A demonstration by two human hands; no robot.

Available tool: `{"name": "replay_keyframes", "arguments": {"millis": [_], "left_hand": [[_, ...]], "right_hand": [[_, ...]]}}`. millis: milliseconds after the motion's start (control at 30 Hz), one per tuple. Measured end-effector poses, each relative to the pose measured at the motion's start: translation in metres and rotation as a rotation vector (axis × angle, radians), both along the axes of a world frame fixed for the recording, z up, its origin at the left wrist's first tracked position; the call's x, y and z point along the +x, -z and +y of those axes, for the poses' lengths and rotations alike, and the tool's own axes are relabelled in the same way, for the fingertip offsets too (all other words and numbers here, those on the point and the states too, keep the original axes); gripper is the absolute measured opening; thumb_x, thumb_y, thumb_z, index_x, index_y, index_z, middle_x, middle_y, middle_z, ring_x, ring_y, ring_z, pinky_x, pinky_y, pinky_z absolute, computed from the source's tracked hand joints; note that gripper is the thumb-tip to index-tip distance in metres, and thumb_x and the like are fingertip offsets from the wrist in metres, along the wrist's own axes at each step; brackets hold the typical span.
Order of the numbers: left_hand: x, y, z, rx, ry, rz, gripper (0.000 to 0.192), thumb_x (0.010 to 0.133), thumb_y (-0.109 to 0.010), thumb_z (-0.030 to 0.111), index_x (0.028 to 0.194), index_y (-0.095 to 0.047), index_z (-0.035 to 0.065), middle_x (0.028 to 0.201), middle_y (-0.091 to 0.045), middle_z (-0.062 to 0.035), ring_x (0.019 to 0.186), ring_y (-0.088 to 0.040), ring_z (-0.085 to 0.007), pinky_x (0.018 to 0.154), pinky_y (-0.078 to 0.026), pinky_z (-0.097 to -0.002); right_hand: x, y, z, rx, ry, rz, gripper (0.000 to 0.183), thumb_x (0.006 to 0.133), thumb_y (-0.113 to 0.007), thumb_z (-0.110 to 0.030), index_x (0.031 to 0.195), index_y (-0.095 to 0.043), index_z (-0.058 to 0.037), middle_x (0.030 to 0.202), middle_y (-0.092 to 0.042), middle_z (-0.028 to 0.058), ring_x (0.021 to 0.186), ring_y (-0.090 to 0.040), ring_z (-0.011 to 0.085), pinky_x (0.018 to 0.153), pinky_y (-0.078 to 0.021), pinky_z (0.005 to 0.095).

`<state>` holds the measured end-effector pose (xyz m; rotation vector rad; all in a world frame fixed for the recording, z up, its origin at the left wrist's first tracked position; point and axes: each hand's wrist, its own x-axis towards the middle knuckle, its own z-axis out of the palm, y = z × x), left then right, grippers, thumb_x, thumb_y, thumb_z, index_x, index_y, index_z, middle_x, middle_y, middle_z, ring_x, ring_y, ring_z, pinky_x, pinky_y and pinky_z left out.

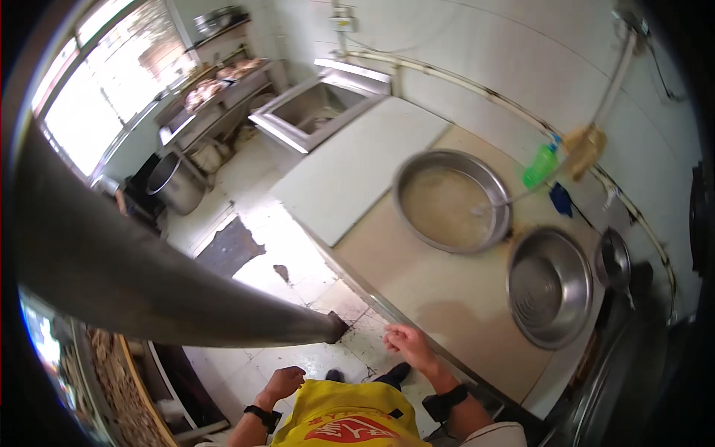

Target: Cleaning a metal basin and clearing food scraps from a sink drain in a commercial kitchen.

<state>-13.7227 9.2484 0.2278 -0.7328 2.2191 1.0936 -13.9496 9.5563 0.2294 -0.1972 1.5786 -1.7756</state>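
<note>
My left hand (284, 383) is at the left edge of my yellow apron (346, 413), fingers curled, with nothing visible in it. Beside the near edge of the tan counter (391, 268), my right hand (409, 345) hangs with its fingers loosely bent and holds nothing that I can see. A wide metal basin (397, 201) of cloudy liquid stands on the counter, and a thin stream or hose reaches into it. Right of it a second metal basin (550, 288) holds a little clear liquid. A white board (363, 162) lies flat at the counter's far part.
A thick round pillar (167, 285) rises at my left. Beyond the counter are a steel sink (310, 137), a tall metal pot (177, 184) and a shelf bearing meat-like pieces (204, 94). A green bottle (540, 166) is near the wall. At far left a person's arm (120, 198) shows.
</note>
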Motion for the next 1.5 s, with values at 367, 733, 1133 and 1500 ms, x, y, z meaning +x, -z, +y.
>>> {"name": "replay_keyframes", "arguments": {"millis": [367, 733, 1133, 1500], "left_hand": [[0.152, 0.072, -0.174, -0.119, 0.072, 0.380, 0.028, 0.088, -0.057, 0.020, 0.107, -0.067, 0.0015, 0.098, -0.069, -0.0210, 0.088, -0.068, -0.0364, 0.081, -0.054, -0.0404], [0.197, 0.045, -0.325, 0.149, -0.402, 0.408, 0.026, 0.087, -0.058, 0.017, 0.106, -0.067, 0.0012, 0.093, -0.069, -0.0219, 0.088, -0.067, -0.0379, 0.079, -0.054, -0.0395], [0.092, 0.020, -0.521, -0.119, -0.021, 0.307, 0.026, 0.089, -0.053, 0.016, 0.106, -0.067, 0.0013, 0.094, -0.068, -0.0231, 0.089, -0.065, -0.0399, 0.081, -0.052, -0.0451], [-0.124, -0.002, -0.630, 0.043, 0.275, 0.303, 0.025, 0.092, -0.052, 0.016, 0.106, -0.067, 0.0003, 0.103, -0.068, -0.0229, 0.097, -0.064, -0.0393, 0.087, -0.051, -0.0416]], "right_hand": [[0.068, 0.035, -0.192, -0.029, 0.383, -0.034, 0.031, 0.097, -0.055, -0.023, 0.120, -0.059, -0.0022, 0.112, -0.064, 0.0100, 0.098, -0.062, 0.0168, 0.081, -0.0507, 0.0303], [0.131, 0.139, -0.226, 0.680, -0.168, 0.092, 0.030, 0.096, -0.055, -0.022, 0.118, -0.056, -0.0022, 0.114, -0.061, 0.0100, 0.101, -0.060, 0.0195, 0.086, -0.0498, 0.0337], [0.142, 0.125, -0.535, 0.239, -0.276, -0.382, 0.031, 0.097, -0.055, -0.022, 0.117, -0.058, 0.0011, 0.105, -0.067, 0.0111, 0.092, -0.066, 0.0161, 0.081, -0.0533, 0.0289], [0.015, 0.031, -0.640, 0.022, 0.358, -0.378, 0.030, 0.096, -0.056, -0.017, 0.119, -0.058, 0.0027, 0.102, -0.067, 0.0116, 0.092, -0.065, 0.0185, 0.082, -0.0535, 0.0303]]}}
